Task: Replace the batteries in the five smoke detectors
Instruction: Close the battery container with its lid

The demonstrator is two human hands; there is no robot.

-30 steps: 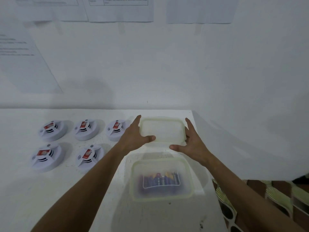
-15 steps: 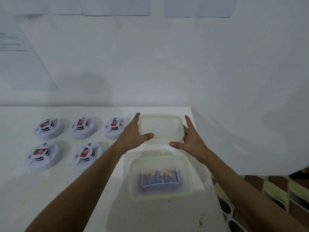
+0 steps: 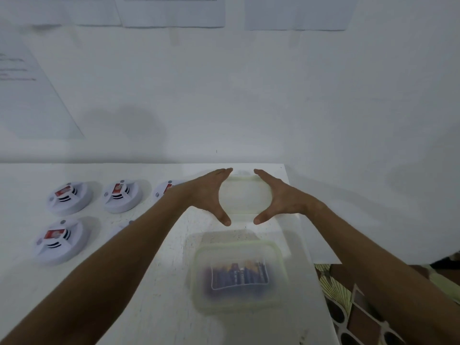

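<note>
My left hand [image 3: 204, 195] and right hand [image 3: 281, 195] cupped the empty container [image 3: 245, 197] by its ends, fingers straight, thumbs at its near edge; battery box [image 3: 239, 275] sat nearer.

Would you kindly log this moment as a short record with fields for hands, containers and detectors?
left hand: fingers straight, against the far container's left side
right hand: mirrors it on the right side
far container: translucent, appears empty, near table's back edge
near container: holds batteries; whether lidded is unclear
smoke detectors: on the table left of the arms, two partly hidden by the left arm
</note>
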